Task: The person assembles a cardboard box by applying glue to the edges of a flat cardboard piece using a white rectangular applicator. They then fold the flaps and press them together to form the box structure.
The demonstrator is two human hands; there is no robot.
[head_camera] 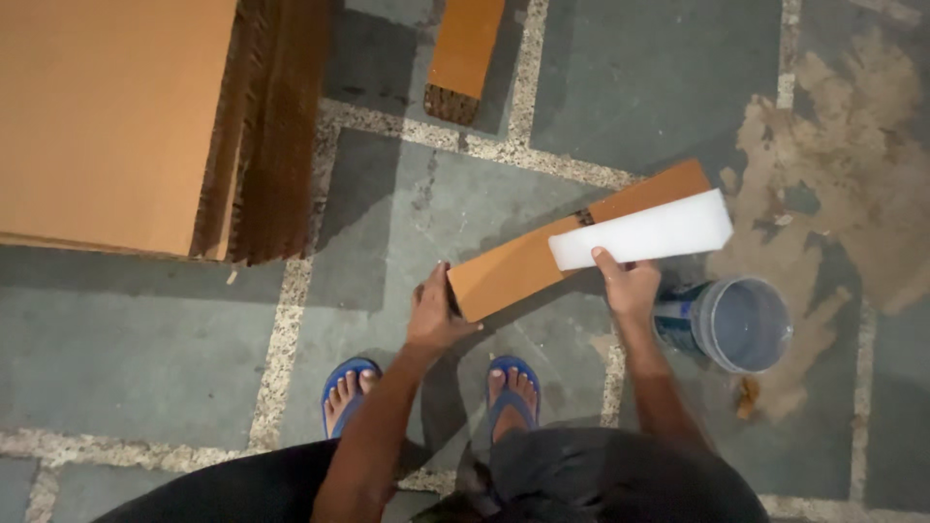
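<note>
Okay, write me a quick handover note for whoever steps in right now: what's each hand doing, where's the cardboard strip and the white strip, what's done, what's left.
Left hand: grips the near end of the brown cardboard strip, held up off the floor.
Right hand: fingers pinch the near edge of the white strip, which lies across the cardboard strip's far half.
Nearby: small bucket on the floor right of the right hand; large cardboard stack top left; another cardboard piece beyond.
Done: white strip laid against the cardboard.
Left: whether it is fixed cannot be told; both strips are in hand, not set down.
</note>
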